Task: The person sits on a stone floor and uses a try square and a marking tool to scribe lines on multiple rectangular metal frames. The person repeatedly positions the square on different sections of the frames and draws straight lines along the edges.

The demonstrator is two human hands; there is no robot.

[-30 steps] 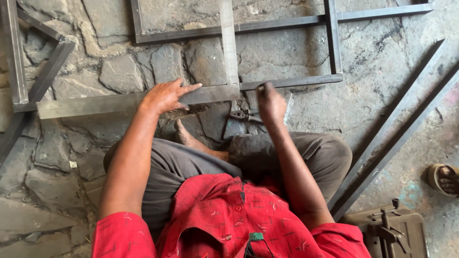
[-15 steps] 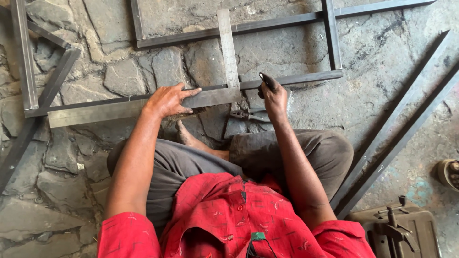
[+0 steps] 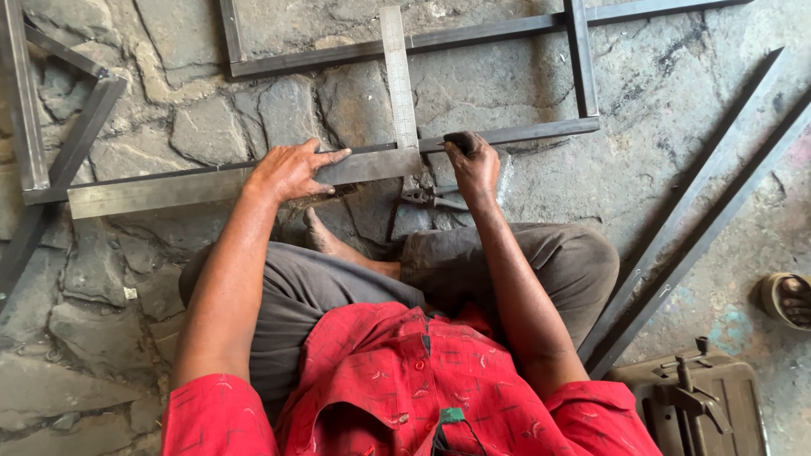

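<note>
Uneven stone floor [image 3: 676, 93] under everything: likely to rock the steel frame [image 3: 541, 133] and throw off any line taken from it. Steel square [image 3: 169, 192] laid along the frame's near bar, long arm running left, ruler arm standing across the frame toward its far bar. Liable to creep if pressure eases or the frame shifts on the stones. Left hand [image 3: 291, 169] spread flat on the square's long arm, fingers stretched out, pressing down; possibly too far from the corner to stop that arm pivoting. Right hand [image 3: 475, 169] closed in a fist round a short dark tool [image 3: 460, 139], its tip at the near bar just right of the square's corner. Could skid off the narrow bar onto stone, or toward the left fingers close by. Cannot tell what kind of tool.

Around: two long bars [image 3: 676, 215] lying slantwise on the right, near the right knee, in the way of any sideways swing of that arm. More bars [image 3: 80, 127] angled at the left, touching the square's far end. Green machine case [image 3: 701, 405] at lower right, well apart. Sandal [image 3: 786, 300] at the right edge. Bare foot [image 3: 325, 236] tucked just under the square. Pliers [image 3: 431, 198] on the floor beneath the right hand, close enough to snag the wrist.
</note>
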